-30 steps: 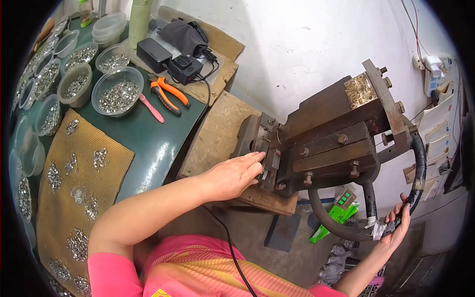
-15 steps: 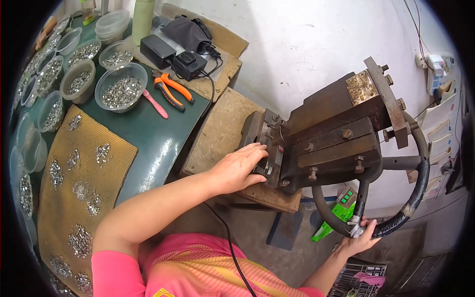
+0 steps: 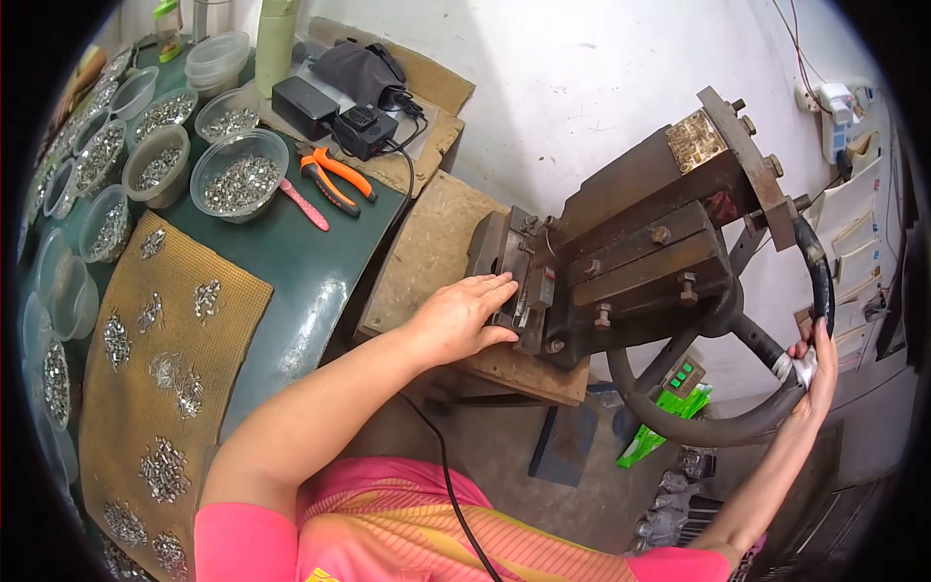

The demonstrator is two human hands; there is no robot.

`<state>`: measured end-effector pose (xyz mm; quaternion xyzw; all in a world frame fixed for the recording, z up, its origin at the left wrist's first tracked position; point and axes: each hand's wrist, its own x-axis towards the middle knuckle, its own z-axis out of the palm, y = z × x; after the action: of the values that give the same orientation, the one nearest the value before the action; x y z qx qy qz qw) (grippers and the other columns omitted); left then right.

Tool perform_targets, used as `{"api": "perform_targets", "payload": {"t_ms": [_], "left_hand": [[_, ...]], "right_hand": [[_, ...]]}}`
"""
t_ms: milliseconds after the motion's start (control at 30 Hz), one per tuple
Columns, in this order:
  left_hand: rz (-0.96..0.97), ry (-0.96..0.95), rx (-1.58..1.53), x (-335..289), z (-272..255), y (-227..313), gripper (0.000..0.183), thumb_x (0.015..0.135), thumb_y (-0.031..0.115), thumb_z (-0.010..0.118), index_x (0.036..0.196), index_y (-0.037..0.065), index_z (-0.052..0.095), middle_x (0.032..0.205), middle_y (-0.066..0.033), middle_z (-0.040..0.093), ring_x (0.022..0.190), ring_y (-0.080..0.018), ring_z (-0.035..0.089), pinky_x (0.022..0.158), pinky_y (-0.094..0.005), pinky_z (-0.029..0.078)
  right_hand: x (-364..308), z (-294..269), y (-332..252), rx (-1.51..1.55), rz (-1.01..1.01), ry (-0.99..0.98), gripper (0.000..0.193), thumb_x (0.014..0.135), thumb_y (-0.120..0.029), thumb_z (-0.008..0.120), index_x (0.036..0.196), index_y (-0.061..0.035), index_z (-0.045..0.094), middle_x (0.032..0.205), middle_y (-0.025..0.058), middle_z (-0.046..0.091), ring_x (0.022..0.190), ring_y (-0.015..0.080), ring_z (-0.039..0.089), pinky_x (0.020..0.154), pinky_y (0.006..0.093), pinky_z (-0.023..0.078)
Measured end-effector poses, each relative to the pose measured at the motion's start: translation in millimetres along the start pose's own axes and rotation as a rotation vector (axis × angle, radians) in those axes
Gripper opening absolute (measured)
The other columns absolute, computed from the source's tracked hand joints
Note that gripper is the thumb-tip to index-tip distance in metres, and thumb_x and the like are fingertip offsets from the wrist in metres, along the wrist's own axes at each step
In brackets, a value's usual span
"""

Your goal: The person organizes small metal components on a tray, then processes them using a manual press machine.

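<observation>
My left hand (image 3: pixel 462 315) rests at the near side of the press's metal die block (image 3: pixel 524 281). Its fingers are stretched over the block's edge with the thumb apart; any small part under the fingertips is hidden. On the right, my right hand (image 3: pixel 820 373) grips the rim of a large dark handwheel (image 3: pixel 703 427), beside a pale wrapped patch where a spoke meets the rim. The wheel belongs to a rusty, bolted hand press (image 3: pixel 650 281) mounted on a wooden stand (image 3: pixel 412 267).
Left stands a green table (image 3: pixel 320 262) with tubs of small metal parts (image 3: pixel 240 179), orange-handled pliers (image 3: pixel 335 179) and a pink-handled tool (image 3: pixel 304 206). Several piles of parts (image 3: pixel 165 470) lie on a tan mat (image 3: pixel 233 291). A black cable (image 3: pixel 441 446) hangs before me.
My right hand has swung up and to the right, turning the handwheel with it. My left hand stays at the die block, and the view has shifted slightly.
</observation>
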<state>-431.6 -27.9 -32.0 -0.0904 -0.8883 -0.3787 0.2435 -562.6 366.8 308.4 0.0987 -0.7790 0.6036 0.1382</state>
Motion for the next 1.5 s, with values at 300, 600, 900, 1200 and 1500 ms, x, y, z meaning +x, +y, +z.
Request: {"api": "perform_targets", "payload": {"t_ms": [300, 600, 900, 1200, 1500], "left_hand": [[0.018, 0.011, -0.009, -0.1, -3.8, -2.5, 0.074, 0.089, 0.047, 0.076, 0.142, -0.002, 0.057, 0.147, -0.0213, 0.058, 0.136, -0.0349, 0.055, 0.115, -0.0420, 0.045], [0.012, 0.014, 0.005, -1.2, 2.4, -3.0, 0.074, 0.089, 0.047, 0.076, 0.141, -0.002, 0.057, 0.147, -0.0212, 0.058, 0.136, -0.0347, 0.056, 0.115, -0.0416, 0.044], [0.031, 0.064, 0.009, 0.5, 3.1, 1.2, 0.070, 0.088, 0.042, 0.079, 0.140, 0.001, 0.059, 0.145, -0.0198, 0.060, 0.132, -0.0337, 0.059, 0.112, -0.0434, 0.048], [0.005, 0.054, -0.002, -4.4, -0.4, 2.2, 0.070, 0.087, 0.041, 0.080, 0.140, 0.001, 0.059, 0.144, -0.0202, 0.060, 0.132, -0.0346, 0.059, 0.112, -0.0430, 0.048], [0.007, 0.065, 0.011, -5.1, -2.8, 3.4, 0.071, 0.087, 0.041, 0.080, 0.141, 0.001, 0.058, 0.146, -0.0193, 0.059, 0.133, -0.0346, 0.058, 0.112, -0.0428, 0.048]], "right_hand": [[-137.8, 58.5, 133.0, 0.178, -0.390, 0.381, 0.036, 0.099, 0.000, 0.058, 0.133, 0.0053, 0.049, 0.078, 0.0026, 0.050, 0.068, 0.0110, 0.049, 0.073, 0.0350, 0.051], [-23.2, 1.1, 21.3, 0.009, -0.062, 0.127, 0.035, 0.101, -0.021, 0.070, 0.128, -0.0009, 0.060, 0.091, 0.0022, 0.060, 0.067, 0.0087, 0.053, 0.066, 0.0281, 0.050], [-132.4, 61.3, 144.2, 0.133, -0.503, 0.400, 0.033, 0.100, -0.007, 0.063, 0.131, 0.0013, 0.056, 0.075, 0.0013, 0.050, 0.068, 0.0103, 0.049, 0.071, 0.0321, 0.049], [-76.4, 18.9, 42.3, 0.016, -0.156, 0.251, 0.041, 0.102, -0.019, 0.067, 0.135, 0.0029, 0.056, 0.090, 0.0023, 0.055, 0.069, 0.0098, 0.049, 0.069, 0.0292, 0.048], [-114.6, 33.5, 111.3, 0.164, -0.395, 0.368, 0.035, 0.101, -0.011, 0.061, 0.132, 0.0043, 0.055, 0.084, 0.0037, 0.051, 0.068, 0.0114, 0.048, 0.071, 0.0321, 0.048]]}}
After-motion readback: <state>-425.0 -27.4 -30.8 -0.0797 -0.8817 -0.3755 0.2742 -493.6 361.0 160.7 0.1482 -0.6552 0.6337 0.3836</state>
